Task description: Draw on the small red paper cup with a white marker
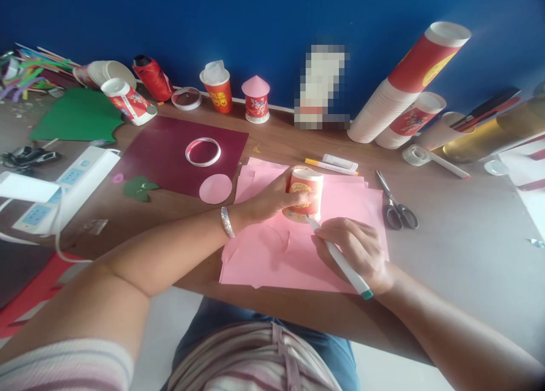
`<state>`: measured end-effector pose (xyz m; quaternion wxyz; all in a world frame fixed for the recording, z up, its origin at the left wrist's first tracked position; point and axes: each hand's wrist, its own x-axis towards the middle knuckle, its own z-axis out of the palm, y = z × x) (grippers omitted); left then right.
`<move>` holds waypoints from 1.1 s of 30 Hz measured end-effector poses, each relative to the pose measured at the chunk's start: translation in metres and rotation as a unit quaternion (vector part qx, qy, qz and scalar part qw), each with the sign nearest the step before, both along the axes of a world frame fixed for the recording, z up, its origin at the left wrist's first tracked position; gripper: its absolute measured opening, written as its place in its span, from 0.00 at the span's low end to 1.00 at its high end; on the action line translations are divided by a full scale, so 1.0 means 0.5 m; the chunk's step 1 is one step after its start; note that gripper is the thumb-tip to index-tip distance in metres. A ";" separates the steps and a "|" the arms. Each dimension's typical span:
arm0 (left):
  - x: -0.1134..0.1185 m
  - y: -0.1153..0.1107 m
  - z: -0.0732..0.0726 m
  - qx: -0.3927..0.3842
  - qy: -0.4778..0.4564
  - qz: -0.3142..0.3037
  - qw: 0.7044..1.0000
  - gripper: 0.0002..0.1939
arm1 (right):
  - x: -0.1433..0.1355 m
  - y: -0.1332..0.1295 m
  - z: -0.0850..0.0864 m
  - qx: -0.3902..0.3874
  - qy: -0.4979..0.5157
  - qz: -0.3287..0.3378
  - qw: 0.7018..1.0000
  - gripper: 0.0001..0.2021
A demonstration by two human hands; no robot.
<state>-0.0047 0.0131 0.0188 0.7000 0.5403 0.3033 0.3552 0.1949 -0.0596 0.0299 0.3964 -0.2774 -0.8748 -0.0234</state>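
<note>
1) To the left of the pink paper (pixel 255 266), a white ring (pixel 204 164) lies on a purple sheet (pixel 157 152); a pink disc (pixel 216 189) overlaps that sheet's edge, perhaps set there to stay within the left hand's reach

2) Over the pink paper's upper part, the left hand (pixel 276 198) grasps a red paper cup (pixel 300 181), thumb across its front, seemingly to steady it against the pen; the fingertips behind it are hidden, and I cannot tell which end of the cup is up

3) Below the cup, a faint curve shows on the pink paper; drawn line or crease, I cannot say

4) Above the pink paper's right half, the right hand (pixel 351 246) pinches a white pen (pixel 346 266) low near its tip, probably for control; the tip meets the cup's lower edge in view, but actual contact is hard to make out

5) Just right of the pink paper, scissors (pixel 395 209) lie, likely kept clear of the pen hand; farther right, white sheets (pixel 528 169) are cut off by the view's edge
</note>
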 end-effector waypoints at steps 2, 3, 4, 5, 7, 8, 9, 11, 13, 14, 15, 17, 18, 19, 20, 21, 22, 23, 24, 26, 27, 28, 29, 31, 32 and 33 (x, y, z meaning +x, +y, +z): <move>0.000 0.000 0.002 0.000 -0.001 -0.002 1.000 0.20 | 0.002 0.001 0.000 0.003 -0.001 -0.001 1.000 0.09; 0.000 0.000 0.002 0.000 -0.003 -0.003 1.000 0.21 | 0.002 0.001 0.001 0.003 -0.001 -0.002 1.000 0.09; 0.000 0.000 0.002 -0.001 -0.005 -0.004 1.000 0.21 | 0.003 0.001 0.001 0.002 -0.001 -0.004 1.000 0.09; 0.000 0.000 0.001 -0.001 -0.007 -0.006 1.000 0.21 | 0.003 0.001 0.000 0.001 0.000 -0.006 1.000 0.09; 0.000 0.001 -0.001 -0.002 -0.008 -0.007 1.000 0.21 | 0.003 0.001 0.000 0.000 0.000 -0.009 1.000 0.08; 0.000 0.001 -0.001 -0.002 -0.007 -0.005 1.000 0.22 | 0.003 0.001 0.000 0.000 -0.001 -0.009 1.000 0.09; 0.000 0.001 -0.002 -0.003 -0.005 -0.003 1.000 0.22 | 0.003 0.001 0.001 0.001 -0.001 -0.007 1.000 0.09; 0.000 0.001 -0.002 -0.001 -0.003 0.000 1.000 0.22 | 0.002 0.001 0.001 0.002 -0.002 -0.002 1.000 0.09; 0.000 0.000 -0.001 0.000 -0.006 -0.004 1.000 0.22 | 0.003 0.000 0.001 0.001 -0.002 -0.003 1.000 0.09; 0.000 0.000 0.000 -0.001 -0.008 -0.007 1.000 0.21 | 0.003 0.000 0.001 -0.001 -0.002 -0.004 1.000 0.09; 0.000 0.000 0.000 -0.001 -0.008 -0.011 1.000 0.21 | 0.004 0.001 0.001 -0.003 -0.002 -0.006 1.000 0.09; 0.001 0.000 0.002 0.001 -0.008 -0.016 1.000 0.20 | 0.004 0.001 0.001 -0.004 -0.002 -0.006 1.000 0.09; 0.001 -0.001 0.003 0.006 -0.009 -0.019 1.000 0.19 | 0.004 0.001 0.001 -0.003 -0.003 -0.005 1.000 0.10; 0.001 -0.001 0.004 0.012 -0.010 -0.022 1.000 0.19 | 0.004 0.001 0.000 -0.002 -0.003 -0.004 1.000 0.10; 0.001 -0.001 0.004 0.015 -0.011 -0.024 1.000 0.18 | 0.003 0.001 0.001 -0.002 -0.003 -0.003 1.000 0.10; 0.002 -0.002 0.005 0.015 -0.010 -0.023 1.000 0.18 | 0.002 0.001 0.001 -0.003 -0.004 -0.004 1.000 0.09; 0.001 -0.002 0.005 0.013 -0.008 -0.021 1.000 0.19 | 0.002 0.001 0.001 -0.005 -0.004 -0.004 1.000 0.09; 0.001 -0.003 0.005 0.009 -0.004 -0.017 1.000 0.20 | 0.001 0.001 0.002 -0.008 -0.005 -0.005 1.000 0.09; 0.001 -0.003 0.005 0.004 0.001 -0.012 1.000 0.21 | 0.000 0.001 0.003 -0.011 -0.007 -0.006 1.000 0.08; 0.000 -0.004 0.004 -0.005 0.009 -0.006 1.000 0.23 | -0.001 0.002 0.004 -0.013 -0.011 -0.008 1.000 0.09; 0.000 -0.005 0.004 -0.008 0.012 -0.004 1.000 0.24 | -0.001 0.002 0.004 -0.013 -0.011 -0.009 1.000 0.09; 0.000 -0.004 0.003 -0.008 0.012 -0.004 1.000 0.24 | -0.001 0.002 0.004 -0.011 -0.012 -0.008 1.000 0.09; 0.000 -0.004 0.003 -0.007 0.010 -0.006 1.000 0.24 | -0.001 0.002 0.004 -0.011 -0.012 -0.007 1.000 0.09; 0.000 -0.003 0.002 0.000 0.003 -0.013 1.000 0.23 | -0.001 0.002 0.003 -0.011 -0.013 -0.006 1.000 0.08; 0.001 -0.002 0.002 0.003 -0.001 -0.016 1.000 0.22 | 0.000 0.001 0.003 -0.012 -0.012 -0.005 1.000 0.08; 0.001 -0.002 0.002 0.004 -0.005 -0.018 1.000 0.21 | 0.000 0.001 0.003 -0.010 -0.010 -0.004 1.000 0.08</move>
